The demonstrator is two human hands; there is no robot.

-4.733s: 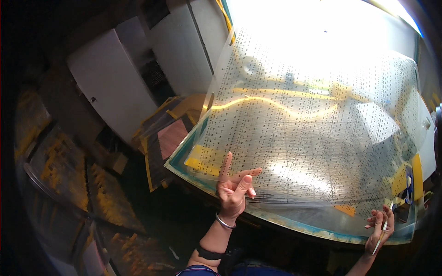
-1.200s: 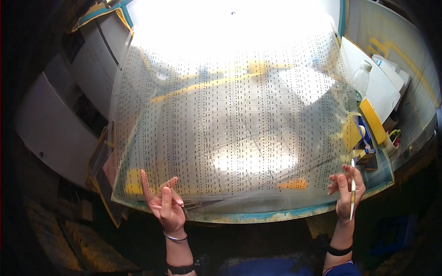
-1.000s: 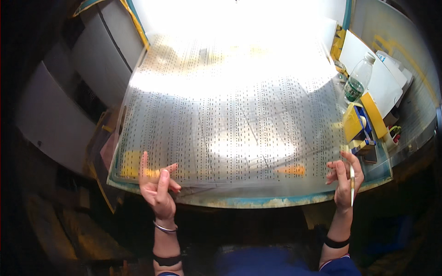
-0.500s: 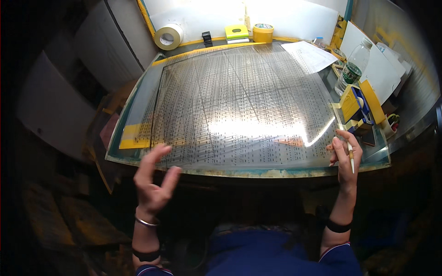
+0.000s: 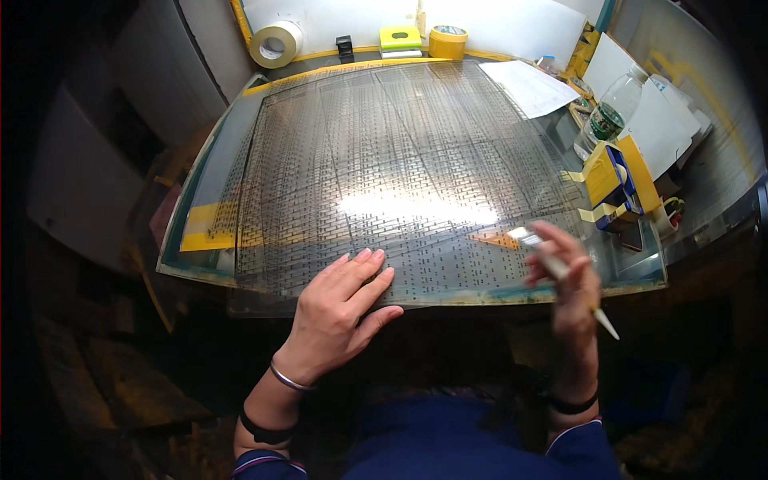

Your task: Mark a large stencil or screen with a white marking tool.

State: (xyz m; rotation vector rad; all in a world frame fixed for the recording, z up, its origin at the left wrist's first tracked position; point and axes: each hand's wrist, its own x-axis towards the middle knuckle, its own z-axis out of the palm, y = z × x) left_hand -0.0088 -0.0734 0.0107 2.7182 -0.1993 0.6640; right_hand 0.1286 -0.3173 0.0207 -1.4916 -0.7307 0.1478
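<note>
A large clear film sheet, printed with rows of small dark marks and lines, covers most of the glass-topped table. Near its front edge my left hand lies flat, palm down, fingers stretched out, holding nothing. My right hand is raised at the front right, somewhat blurred. It grips a slim white-handled brush-like tool. The tool's broad pale end points up and left over the sheet; its pointed end sticks out below the hand. Blur hides the exact kind of tip.
Along the back stand a tape roll, a black clip, a yellow-green hole punch and a yellow tape roll. To the right are white paper, a clear bottle and a blue-and-yellow tape dispenser.
My left hand has come down from the air onto the sheet, moving right. My right hand has moved left and lower, turning the tool. The sheet's near left corner now overhangs the table's front edge.
</note>
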